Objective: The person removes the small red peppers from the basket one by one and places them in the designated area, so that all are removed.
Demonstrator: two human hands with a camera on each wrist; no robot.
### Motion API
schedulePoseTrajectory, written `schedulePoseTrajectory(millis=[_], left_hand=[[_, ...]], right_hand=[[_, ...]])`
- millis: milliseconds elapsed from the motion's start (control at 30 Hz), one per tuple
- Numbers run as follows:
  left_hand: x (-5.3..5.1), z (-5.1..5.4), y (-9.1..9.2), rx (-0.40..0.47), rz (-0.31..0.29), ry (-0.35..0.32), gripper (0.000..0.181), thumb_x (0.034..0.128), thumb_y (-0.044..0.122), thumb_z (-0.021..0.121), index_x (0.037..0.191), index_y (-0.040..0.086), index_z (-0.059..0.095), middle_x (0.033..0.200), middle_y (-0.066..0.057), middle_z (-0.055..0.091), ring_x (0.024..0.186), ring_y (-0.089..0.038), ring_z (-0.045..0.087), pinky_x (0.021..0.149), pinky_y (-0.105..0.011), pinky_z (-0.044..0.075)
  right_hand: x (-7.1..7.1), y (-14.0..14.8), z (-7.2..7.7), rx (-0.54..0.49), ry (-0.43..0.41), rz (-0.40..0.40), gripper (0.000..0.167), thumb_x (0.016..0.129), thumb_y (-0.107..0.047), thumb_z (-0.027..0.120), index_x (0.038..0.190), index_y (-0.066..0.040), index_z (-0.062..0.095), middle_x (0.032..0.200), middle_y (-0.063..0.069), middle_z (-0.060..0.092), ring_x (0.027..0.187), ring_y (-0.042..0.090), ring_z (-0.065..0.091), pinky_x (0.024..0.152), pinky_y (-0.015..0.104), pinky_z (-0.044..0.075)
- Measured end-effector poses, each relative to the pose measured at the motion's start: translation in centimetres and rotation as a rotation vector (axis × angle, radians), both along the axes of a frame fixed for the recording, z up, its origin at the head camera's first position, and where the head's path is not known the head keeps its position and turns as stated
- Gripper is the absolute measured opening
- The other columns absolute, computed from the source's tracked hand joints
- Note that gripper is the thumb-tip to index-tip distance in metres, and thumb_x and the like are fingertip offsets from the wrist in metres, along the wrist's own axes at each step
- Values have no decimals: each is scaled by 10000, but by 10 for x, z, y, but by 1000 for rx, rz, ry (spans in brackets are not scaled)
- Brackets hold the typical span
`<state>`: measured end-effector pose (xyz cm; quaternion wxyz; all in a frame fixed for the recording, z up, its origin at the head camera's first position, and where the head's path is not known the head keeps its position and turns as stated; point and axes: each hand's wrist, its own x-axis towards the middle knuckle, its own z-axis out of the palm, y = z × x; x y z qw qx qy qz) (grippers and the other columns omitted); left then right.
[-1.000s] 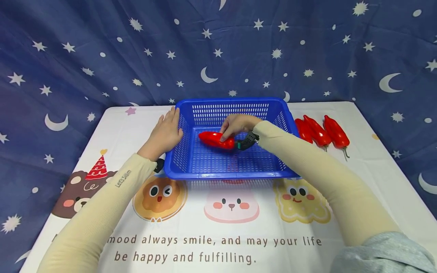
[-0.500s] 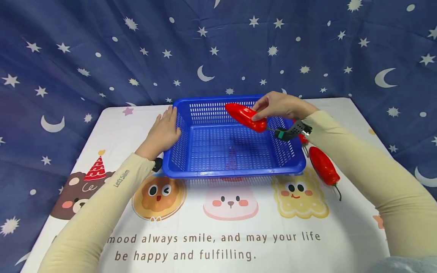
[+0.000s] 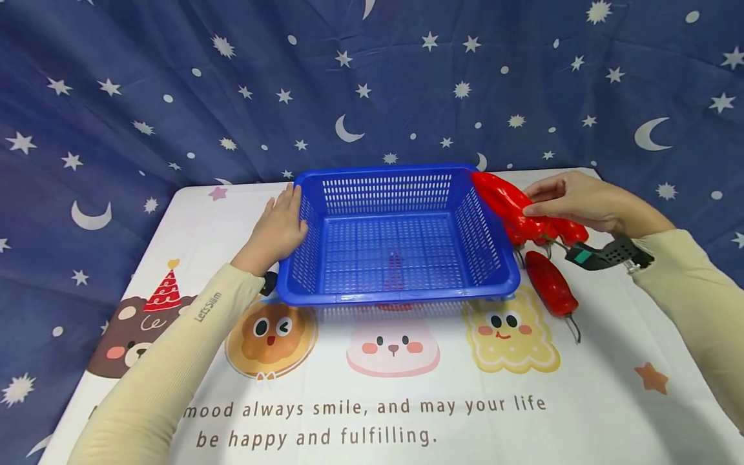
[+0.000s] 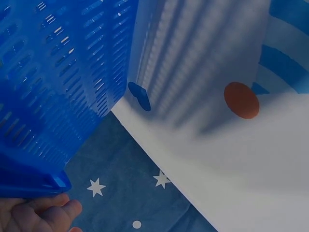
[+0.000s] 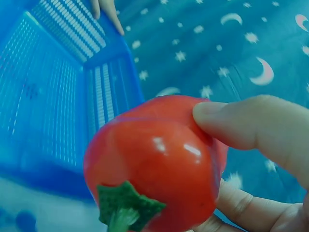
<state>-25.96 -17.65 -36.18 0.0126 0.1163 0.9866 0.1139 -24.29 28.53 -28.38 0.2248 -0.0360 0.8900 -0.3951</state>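
Note:
My right hand (image 3: 587,200) pinches a glossy red pepper (image 3: 502,200) between thumb and fingers, just beyond the right rim of the blue basket (image 3: 401,298). In the right wrist view the pepper (image 5: 154,154) shows its green cap toward the camera, with the thumb (image 5: 236,121) pressed on its side. At the basket's left rim my left hand (image 3: 276,226) rests with straight fingers. The left wrist view shows its fingertips (image 4: 53,212) against the rim. Inside the basket only the perforated floor shows.
Other red peppers lie on the white printed tablecloth (image 3: 465,407) right of the basket: one dark red pepper (image 3: 551,284) in front, others (image 3: 572,229) partly hidden behind the held pepper. A dark blue starry curtain (image 3: 232,77) hangs behind.
My right hand has lifted the pepper from inside the basket and carried it right, past the right rim. One pepper on the table now lies nearer the front. The left hand has stayed at the rim.

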Motion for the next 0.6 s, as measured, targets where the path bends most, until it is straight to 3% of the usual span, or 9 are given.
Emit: schedulePoseTrajectory(millis=[300,600], left_hand=[[-2,-1,0,-6,5,-13,683,933,194,394,1477,-77,84,1555,-259,81,1447,-401,115,1186,-518,65],[-1,-1,1,2,7,-14,684,927,189,399,1477,-75,91,1556,-255,86,1449,-394,117,1187,-514,68]], right_hand=[[22,73,-32,10,-89,-64,634,930,-233,568,1368,139,301,886,-211,622,856,42,621,760,208,545],[47,114,-72,50,-131,-118,627,938,-249,554,1328,182,317,908,-182,619,841,43,611,745,197,532]])
